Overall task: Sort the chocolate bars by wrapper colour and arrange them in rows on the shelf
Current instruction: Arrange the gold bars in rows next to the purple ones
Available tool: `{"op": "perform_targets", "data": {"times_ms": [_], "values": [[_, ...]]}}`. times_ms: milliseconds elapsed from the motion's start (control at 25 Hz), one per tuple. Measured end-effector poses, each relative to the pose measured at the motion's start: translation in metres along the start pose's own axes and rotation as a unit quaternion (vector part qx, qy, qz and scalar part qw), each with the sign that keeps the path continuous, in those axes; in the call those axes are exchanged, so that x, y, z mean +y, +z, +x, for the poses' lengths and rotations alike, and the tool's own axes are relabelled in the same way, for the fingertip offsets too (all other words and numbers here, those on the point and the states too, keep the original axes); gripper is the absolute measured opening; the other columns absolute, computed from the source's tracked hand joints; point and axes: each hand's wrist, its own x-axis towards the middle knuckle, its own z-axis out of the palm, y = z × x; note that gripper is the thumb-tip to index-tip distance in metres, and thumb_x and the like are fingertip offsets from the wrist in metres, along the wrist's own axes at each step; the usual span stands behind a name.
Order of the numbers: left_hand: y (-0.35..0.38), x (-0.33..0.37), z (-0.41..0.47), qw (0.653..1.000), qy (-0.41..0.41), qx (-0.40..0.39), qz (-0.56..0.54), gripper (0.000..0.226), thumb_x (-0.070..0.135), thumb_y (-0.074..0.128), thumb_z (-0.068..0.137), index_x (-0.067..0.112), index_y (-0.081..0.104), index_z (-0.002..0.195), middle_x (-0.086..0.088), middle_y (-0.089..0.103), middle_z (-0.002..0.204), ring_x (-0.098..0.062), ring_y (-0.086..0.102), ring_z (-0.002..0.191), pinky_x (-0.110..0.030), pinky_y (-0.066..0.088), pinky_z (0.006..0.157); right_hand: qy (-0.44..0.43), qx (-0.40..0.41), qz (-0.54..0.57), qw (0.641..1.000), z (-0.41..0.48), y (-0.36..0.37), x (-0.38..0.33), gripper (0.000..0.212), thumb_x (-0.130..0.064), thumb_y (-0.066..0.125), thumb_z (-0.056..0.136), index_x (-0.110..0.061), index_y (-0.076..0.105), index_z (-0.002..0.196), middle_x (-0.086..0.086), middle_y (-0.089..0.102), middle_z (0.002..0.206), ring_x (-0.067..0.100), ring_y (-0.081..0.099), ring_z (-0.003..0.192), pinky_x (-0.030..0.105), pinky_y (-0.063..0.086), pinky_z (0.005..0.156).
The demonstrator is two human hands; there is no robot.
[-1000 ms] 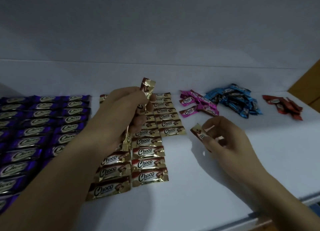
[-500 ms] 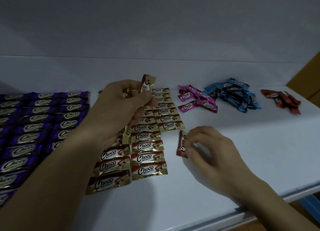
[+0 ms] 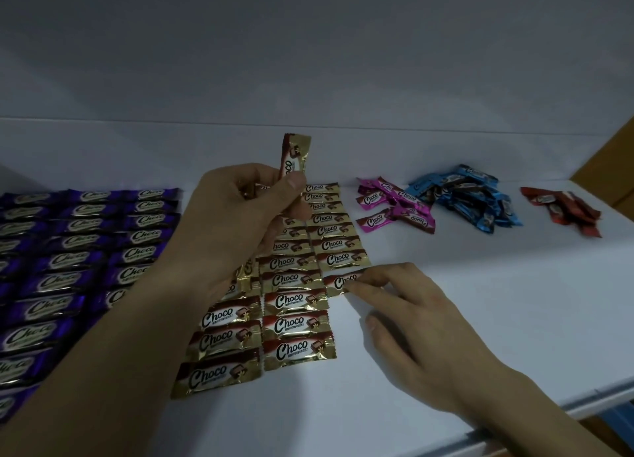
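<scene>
Gold bar (image 3: pixel 341 281) lies at frame centre under the right hand (image 3: pixel 422 326), fingers straight, extending the gold rows (image 3: pixel 295 319) (third column), while the left hand (image 3: pixel 240 223) clamps spare bars (image 3: pixel 295 158) upright, seemingly as supply.

Purple bars (image 3: pixel 79 250): purple wrappers, pale "Choco" script. Gold bars (image 3: pixel 295 322): gold, dark red-brown band. Pink bars (image 3: pixel 394 206); blue bars (image 3: pixel 463 199); red bars (image 3: pixel 566 209). Shelf (image 3: pixel 480 285): white.

- A plain pale wall (image 3: pixel 308 44) fills the upper half of the view, dimly lit.
- A brown panel (image 3: pixel 614 168) stands at the right edge, against the wall.
- A blue object (image 3: pixel 622 417) shows in the lower right corner, mostly cut off and too little seen to identify.
</scene>
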Motion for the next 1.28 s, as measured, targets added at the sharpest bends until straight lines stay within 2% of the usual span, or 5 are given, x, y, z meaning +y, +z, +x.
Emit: {"op": "perform_targets", "data": {"times_ms": [400, 560, 720, 1120, 1280], "values": [[0.003, 0.000, -0.002, 0.997, -0.019, -0.033, 0.061, 0.028, 0.010, 0.047, 0.105, 0.012, 0.067, 0.086, 0.007, 0.060, 0.052, -0.009, 0.038, 0.042, -0.019, 0.029, 0.039, -0.011, -0.002, -0.002, 1.000, 0.000, 0.000, -0.001, 0.045, -0.032, 0.048, 0.095, -0.030, 0.050, 0.140, -0.016, 0.045, 0.139, 0.006, 0.043, 0.127, 0.028, 0.042, 0.097], [0.004, 0.000, -0.005, 0.989, 0.022, -0.064, 0.129, 0.026, 0.011, 0.049, 0.104, 0.020, 0.071, 0.094, 0.009, 0.066, 0.058, -0.007, 0.042, 0.044, -0.016, 0.034, 0.042, 0.086, 0.142, 0.219, 0.962, 0.026, -0.020, -0.008, 0.031, -0.033, 0.058, 0.095, -0.030, 0.060, 0.125, -0.016, 0.065, 0.113, 0.008, 0.063, 0.102, 0.018, 0.048, 0.075], [0.006, 0.001, -0.008, 0.966, 0.041, -0.140, 0.212, 0.022, 0.018, 0.052, 0.103, 0.035, 0.062, 0.112, 0.007, 0.076, 0.079, -0.029, 0.045, 0.052, -0.036, 0.041, 0.045, 0.150, 0.088, 0.437, 0.883, 0.083, -0.037, -0.017, 0.029, -0.016, 0.071, 0.092, -0.027, 0.064, 0.118, -0.003, 0.071, 0.084, 0.011, 0.068, 0.072, 0.019, 0.048, 0.061], [-0.017, 0.000, 0.009, 0.983, -0.047, -0.049, -0.170, 0.049, -0.020, 0.049, 0.076, 0.020, 0.064, 0.100, 0.004, 0.055, 0.072, -0.011, 0.047, 0.062, -0.030, 0.043, 0.061, 0.174, 0.011, 0.276, 0.945, 0.021, -0.027, 0.003, 0.017, -0.005, 0.078, 0.082, -0.021, 0.071, 0.077, -0.009, 0.069, 0.074, 0.001, 0.058, 0.063, 0.011, 0.039, 0.060], [-0.010, -0.003, 0.006, 0.981, -0.067, -0.046, -0.175, 0.048, -0.021, 0.037, 0.088, 0.020, 0.058, 0.097, 0.005, 0.059, 0.071, -0.009, 0.051, 0.059, -0.026, 0.044, 0.059, 0.120, 0.136, 0.123, 0.976, 0.009, -0.004, 0.001, 0.009, -0.024, 0.073, 0.080, -0.031, 0.072, 0.086, -0.020, 0.063, 0.093, 0.004, 0.059, 0.093, 0.014, 0.039, 0.075]]}}
